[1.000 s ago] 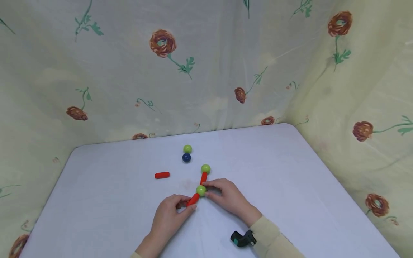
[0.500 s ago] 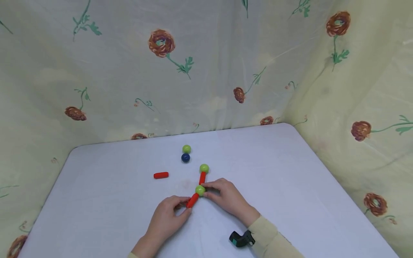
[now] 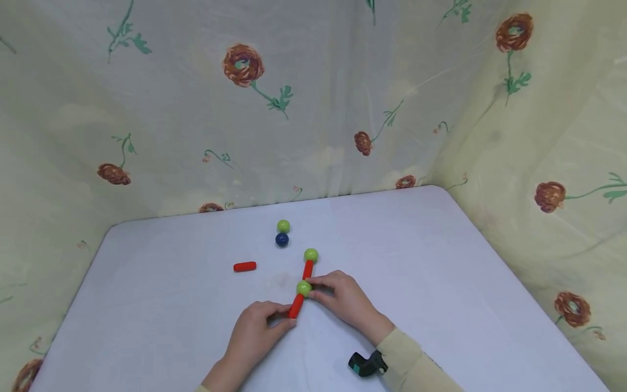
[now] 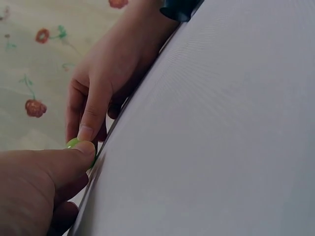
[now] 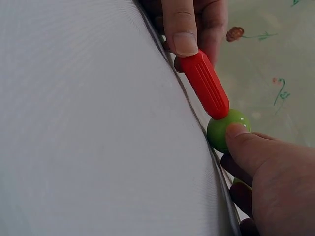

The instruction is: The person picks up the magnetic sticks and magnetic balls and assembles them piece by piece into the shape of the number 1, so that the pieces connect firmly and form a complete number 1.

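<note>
My left hand (image 3: 255,332) pinches the end of a grooved red stick (image 5: 205,86) between thumb and fingers. The stick's other end touches a green ball (image 5: 220,133), which my right hand (image 3: 344,299) holds between thumb and fingertips. Beyond that ball lies a second red stick (image 3: 308,269), with another green ball (image 3: 311,255) at its far end, so the four form a nearly straight line on the table. In the left wrist view the held ball (image 4: 74,142) is mostly hidden behind the thumb.
A loose red stick (image 3: 245,267) lies to the left on the white table (image 3: 441,261). Farther back, a dark blue ball (image 3: 282,239) sits against a green ball (image 3: 283,226). A black wrist device (image 3: 368,363) is by the right sleeve. Flowered cloth (image 3: 313,109) hangs behind.
The near red stick has swung round, its free end moving right with my left hand, and lines up more with the far stick. My right hand stays on the ball.
</note>
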{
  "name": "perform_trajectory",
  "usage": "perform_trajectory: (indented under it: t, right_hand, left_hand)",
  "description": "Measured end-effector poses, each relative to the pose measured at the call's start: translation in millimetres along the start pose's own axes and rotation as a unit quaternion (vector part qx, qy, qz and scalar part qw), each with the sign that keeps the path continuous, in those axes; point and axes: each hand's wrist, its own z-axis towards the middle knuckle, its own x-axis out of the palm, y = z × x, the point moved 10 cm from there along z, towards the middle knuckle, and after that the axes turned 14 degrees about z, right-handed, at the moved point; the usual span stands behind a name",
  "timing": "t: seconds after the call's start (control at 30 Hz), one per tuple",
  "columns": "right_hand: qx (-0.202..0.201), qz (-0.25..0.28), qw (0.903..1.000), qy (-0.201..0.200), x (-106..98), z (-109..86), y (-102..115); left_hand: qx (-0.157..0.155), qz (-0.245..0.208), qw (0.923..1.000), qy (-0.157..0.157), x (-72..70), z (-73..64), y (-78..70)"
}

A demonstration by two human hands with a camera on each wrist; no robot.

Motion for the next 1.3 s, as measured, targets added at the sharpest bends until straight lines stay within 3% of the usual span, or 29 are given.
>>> perform_trajectory:
  t: [0.73,0.97,1.07,1.3]
  right_hand:
    - [0.009,0.003,0.9999,-0.003,0.5,0.4,-1.9]
    - [0.006,-0.003,1.0000,-0.002,-2.1,5.2,-1.4]
    - [0.006,-0.003,1.0000,-0.002,-3.7,8.2,-3.3]
    - [0.010,-0.005,0.9999,-0.007,-6.8,17.1,-9.0]
  left_hand:
    - [-0.001,0.028,0.9996,-0.008,-0.4,1.9,-4.7]
    - [-0.018,0.021,0.9994,0.023,1.3,2.0,-1.7]
    - [-0.027,0.007,0.9992,0.029,-3.0,2.7,2.6]
    - [-0.058,0.009,0.9982,0.007,-24.1,13.4,20.5]
